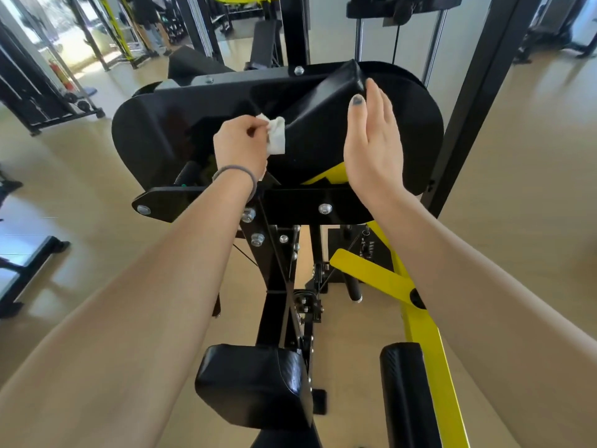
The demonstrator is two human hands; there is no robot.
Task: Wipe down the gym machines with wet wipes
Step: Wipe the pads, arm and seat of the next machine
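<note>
A black and yellow gym machine (323, 208) stands in front of me, with a slanted black vinyl pad (316, 124) at its top. My left hand (240, 145) pinches a crumpled white wet wipe (276, 135) against the pad's left face. My right hand (373, 140) is held upright with straight fingers against the pad's right side, fingertips near its upper corner.
Black side plates (145, 137) flank the pad. Below are a black seat cushion (252, 383), a black roller pad (407, 392) and a yellow frame arm (429, 350). Other gym racks (38, 92) stand on the wooden floor at left and behind.
</note>
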